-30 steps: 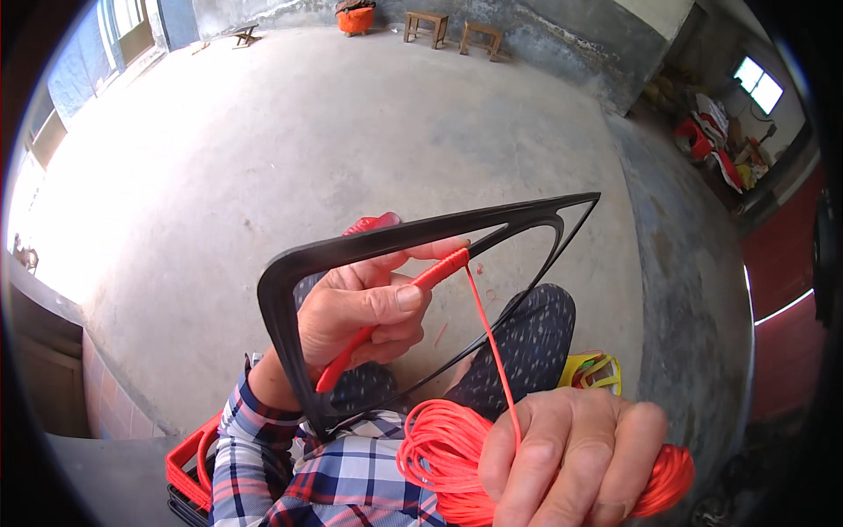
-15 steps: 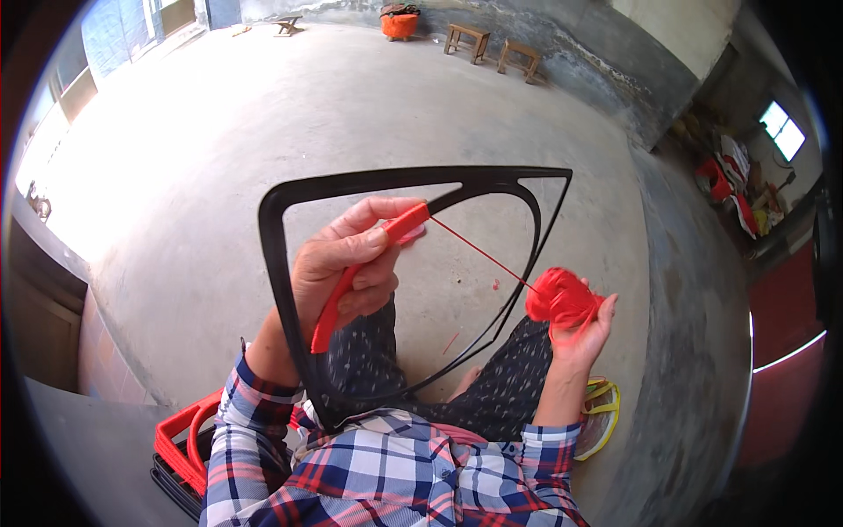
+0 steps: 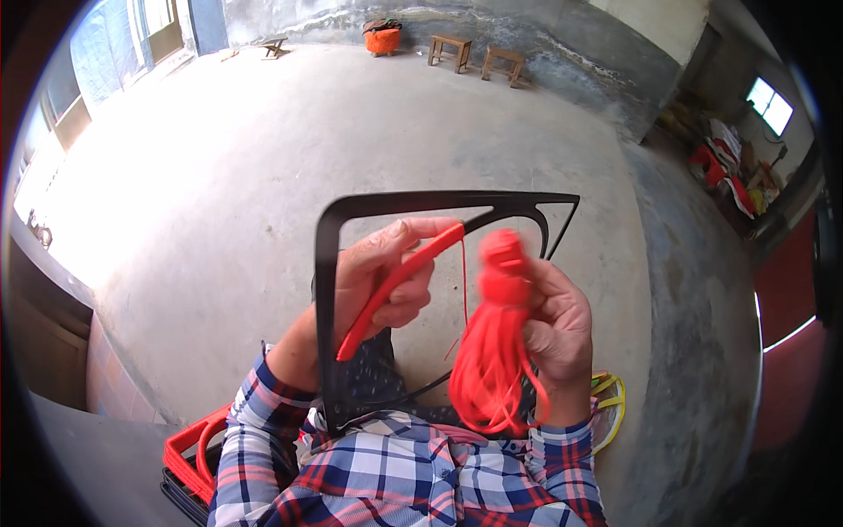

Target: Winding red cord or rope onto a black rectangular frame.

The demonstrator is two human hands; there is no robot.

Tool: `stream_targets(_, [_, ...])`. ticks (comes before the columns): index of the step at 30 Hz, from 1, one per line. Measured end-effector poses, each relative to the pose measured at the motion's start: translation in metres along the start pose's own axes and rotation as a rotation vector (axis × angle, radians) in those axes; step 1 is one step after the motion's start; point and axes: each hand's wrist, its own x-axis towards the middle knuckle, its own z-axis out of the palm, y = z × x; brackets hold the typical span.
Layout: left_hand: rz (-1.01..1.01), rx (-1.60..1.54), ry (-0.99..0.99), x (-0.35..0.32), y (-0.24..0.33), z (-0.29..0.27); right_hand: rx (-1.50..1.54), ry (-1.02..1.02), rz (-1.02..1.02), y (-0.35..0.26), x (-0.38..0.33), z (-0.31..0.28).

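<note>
The black frame [image 3: 439, 201] looks hard and smooth, with a dull shine; it could be plastic or painted metal, I cannot tell which. The red strip [image 3: 401, 291] looks smooth and a bit shiny. The red cord [image 3: 492, 369] looks like soft, thin string, but its top is blurry. The checked shirt [image 3: 386, 457] and the dark trousers [image 3: 371, 364] are cloth, not shiny. The floor [image 3: 351, 132] looks like flat, dull cement. The grey wall [image 3: 562, 61] is rough and patchy. The stools [image 3: 450, 49] are dull wood.
</note>
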Motion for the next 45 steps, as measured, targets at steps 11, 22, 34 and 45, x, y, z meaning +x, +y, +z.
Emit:
stream_targets(11, [0.099,-0.02,0.008,0.014,-0.02,0.021,-0.582,0.236,-0.426,0.012,0.035,0.05])
stream_targets(22, [-0.025,-0.347,0.07,-0.008,-0.024,-0.005,0.65,0.08,0.046,0.054,0.024,0.002])
stream_targets(34, [-0.203,-0.275,-0.153,-0.009,-0.014,0.042,0.822,-0.188,-0.038,0.026,0.116,-0.041])
stream_targets(45, [-0.036,-0.01,-0.039,-0.011,0.008,0.018,0.512,0.197,-0.248,0.07,0.009,-0.022])
